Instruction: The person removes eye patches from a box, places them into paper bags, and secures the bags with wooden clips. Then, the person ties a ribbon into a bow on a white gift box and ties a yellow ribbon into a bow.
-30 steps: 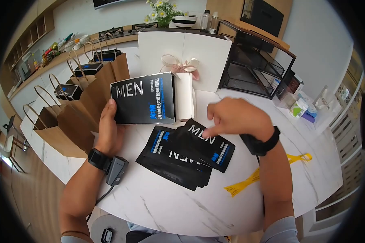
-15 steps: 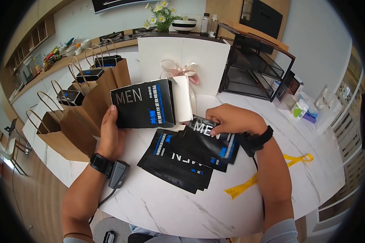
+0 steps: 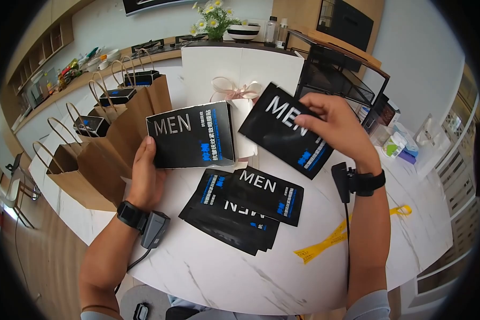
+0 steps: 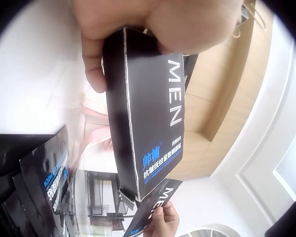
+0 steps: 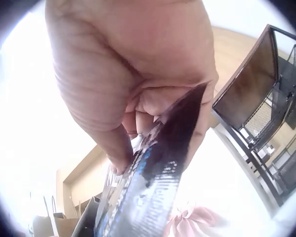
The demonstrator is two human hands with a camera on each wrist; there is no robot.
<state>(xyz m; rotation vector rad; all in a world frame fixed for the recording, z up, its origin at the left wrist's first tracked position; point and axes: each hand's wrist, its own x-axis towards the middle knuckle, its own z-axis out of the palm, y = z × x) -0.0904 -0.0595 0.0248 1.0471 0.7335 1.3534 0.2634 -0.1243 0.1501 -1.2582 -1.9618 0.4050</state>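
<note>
- Nearest, a yellow ribbon lies flat on the white marble table, to the right of the person's right forearm.
- Just beyond, a pile of black packets marked MEN lies fanned on the table between the two arms, with no hand on it.
- To the left, the left hand grips a black box by its left end, fingers curled round the edge, holding it upright above the table with the MEN face toward the person; the open white flap is at its right end.
- To the right, the right hand pinches a single black packet between thumb and fingers and holds it tilted in the air, just right of the box's open end and clear of the pile.
- Farther left, brown paper bags stand in a row, some with black boxes inside.
- Behind the box, a white gift bag with a pink bow stands.
- Far right, a black wire rack stands on the table.
</note>
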